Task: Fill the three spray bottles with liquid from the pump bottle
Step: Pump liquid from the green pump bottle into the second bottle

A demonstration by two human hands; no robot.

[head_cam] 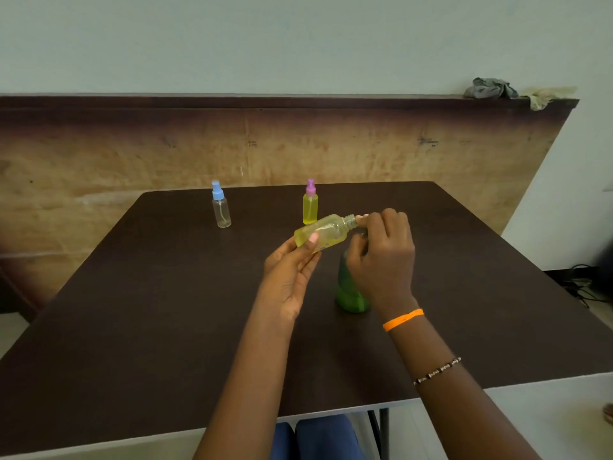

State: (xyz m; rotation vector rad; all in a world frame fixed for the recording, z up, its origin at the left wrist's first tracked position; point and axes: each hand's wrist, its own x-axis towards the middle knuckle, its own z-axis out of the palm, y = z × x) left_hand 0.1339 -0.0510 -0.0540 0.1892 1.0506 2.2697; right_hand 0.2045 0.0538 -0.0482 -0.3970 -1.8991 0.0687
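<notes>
Dark tabletop (166,310) before you, wood panel behind. Your left hand (292,270) grips an uncapped spray bottle (323,232), tilted, part-full of yellow liquid. Your right hand (381,257) is curled at its neck, over the green pump bottle (348,293); whether it holds anything I cannot tell. You seem mid-fill on the second bottle. A pink-topped one (310,204) stands full; the blue-topped one (221,205) is empty. Next: steady the neck under the spout.

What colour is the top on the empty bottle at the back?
Light blue. The cap on the clear bottle shows in the head view.
</notes>
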